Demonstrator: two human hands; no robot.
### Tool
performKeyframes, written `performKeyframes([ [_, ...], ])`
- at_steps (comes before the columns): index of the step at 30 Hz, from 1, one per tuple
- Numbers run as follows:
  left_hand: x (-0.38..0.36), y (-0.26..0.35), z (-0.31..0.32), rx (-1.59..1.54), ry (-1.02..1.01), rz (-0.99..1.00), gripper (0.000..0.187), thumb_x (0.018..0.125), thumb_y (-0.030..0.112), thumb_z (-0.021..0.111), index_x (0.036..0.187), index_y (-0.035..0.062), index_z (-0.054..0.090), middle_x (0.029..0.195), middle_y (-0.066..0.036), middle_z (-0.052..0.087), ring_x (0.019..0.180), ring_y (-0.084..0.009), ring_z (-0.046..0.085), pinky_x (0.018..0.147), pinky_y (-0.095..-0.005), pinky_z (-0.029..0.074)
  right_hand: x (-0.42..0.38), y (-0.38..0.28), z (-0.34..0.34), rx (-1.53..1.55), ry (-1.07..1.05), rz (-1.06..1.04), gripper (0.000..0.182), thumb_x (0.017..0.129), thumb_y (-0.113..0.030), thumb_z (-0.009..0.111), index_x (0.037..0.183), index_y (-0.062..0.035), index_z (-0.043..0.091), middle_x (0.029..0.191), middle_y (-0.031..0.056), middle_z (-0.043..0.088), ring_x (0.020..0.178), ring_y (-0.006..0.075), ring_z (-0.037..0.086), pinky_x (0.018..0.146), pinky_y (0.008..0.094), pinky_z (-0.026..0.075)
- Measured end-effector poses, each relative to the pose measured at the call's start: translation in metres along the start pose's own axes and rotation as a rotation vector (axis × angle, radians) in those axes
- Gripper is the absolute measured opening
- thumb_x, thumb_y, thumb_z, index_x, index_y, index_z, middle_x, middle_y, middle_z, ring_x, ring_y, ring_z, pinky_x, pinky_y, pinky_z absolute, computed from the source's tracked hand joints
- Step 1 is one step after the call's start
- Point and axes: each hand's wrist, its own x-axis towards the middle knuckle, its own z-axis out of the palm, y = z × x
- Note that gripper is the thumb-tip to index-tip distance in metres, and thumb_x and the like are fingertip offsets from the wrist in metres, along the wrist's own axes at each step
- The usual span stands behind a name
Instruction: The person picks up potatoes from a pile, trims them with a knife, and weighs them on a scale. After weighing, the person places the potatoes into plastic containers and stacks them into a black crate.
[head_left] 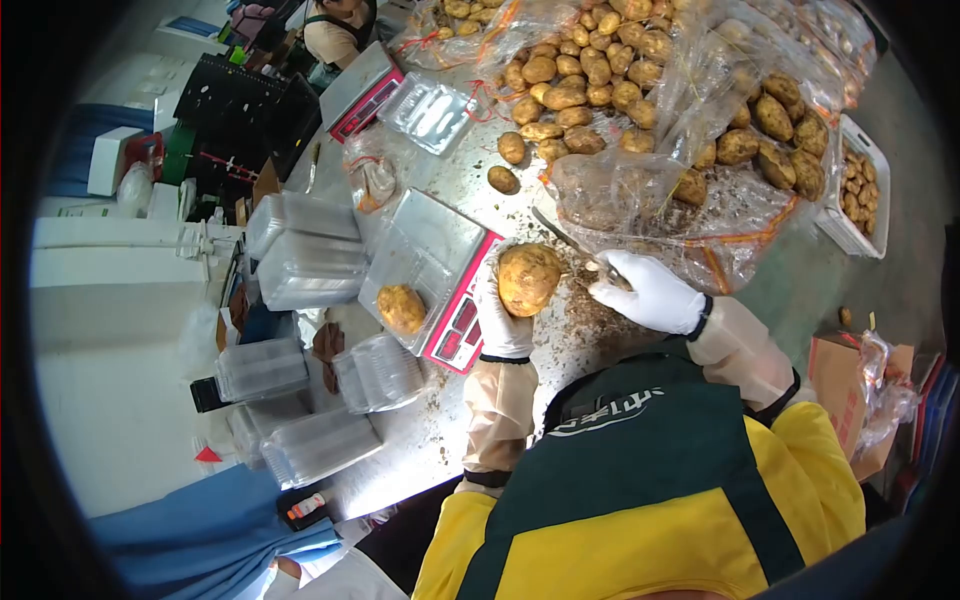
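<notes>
Potato (528, 278) gripped in gloved left hand (500, 320); right hand (648, 292) fingers closed round knife (570, 240). Trimming stage, seemingly; next cut needs blade angled onto skin.

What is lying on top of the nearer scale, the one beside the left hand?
One potato lies on the scale tray, apart from the left hand, which holds another potato. Table under the scale is covered.

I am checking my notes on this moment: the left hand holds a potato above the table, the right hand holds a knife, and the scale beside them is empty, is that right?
Not quite: the scale is not empty; a potato lies on its pan. The head view shows it. The rest stands: the left hand holds a potato above the table, and the right hand holds a knife.
</notes>
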Motion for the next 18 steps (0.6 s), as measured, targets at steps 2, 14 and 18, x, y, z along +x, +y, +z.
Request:
performKeyframes([
  [2, 0.002, 0.005, -0.001, -0.055, 0.062, -0.017, 0.039, 0.093, 0.038, 0.055, 0.120, 0.0098, 0.056, 0.119, -0.008, 0.061, 0.110, -0.0257, 0.059, 0.094, -0.0454, 0.050, -0.003, 0.021, 0.007, -0.035, 0.026, -0.175, 0.031, 0.092, -0.020, 0.057, 0.115, 0.0005, 0.056, 0.086, 0.0172, 0.062, 0.079, 0.0285, 0.062, 0.071, 0.0372, 0.047],
  [14, 0.009, 0.027, -0.021, -0.063, 0.007, 0.049, 0.040, 0.093, 0.039, 0.053, 0.120, 0.0098, 0.055, 0.121, -0.010, 0.059, 0.112, -0.0276, 0.057, 0.093, -0.0483, 0.051, -0.011, -0.016, -0.001, 0.331, -0.161, 0.194, 0.032, 0.095, -0.027, 0.055, 0.111, 0.0006, 0.057, 0.072, 0.0096, 0.064, 0.057, 0.0122, 0.060, 0.049, 0.0276, 0.047],
  [18, 0.007, 0.033, -0.020, -0.032, -0.043, 0.084, 0.040, 0.094, 0.038, 0.052, 0.120, 0.0075, 0.055, 0.120, -0.014, 0.059, 0.111, -0.0285, 0.057, 0.093, -0.0493, 0.050, -0.012, -0.028, -0.001, 0.324, -0.175, 0.241, 0.034, 0.093, -0.025, 0.058, 0.116, -0.0003, 0.056, 0.067, 0.0093, 0.063, 0.059, 0.0125, 0.063, 0.050, 0.0294, 0.047],
])
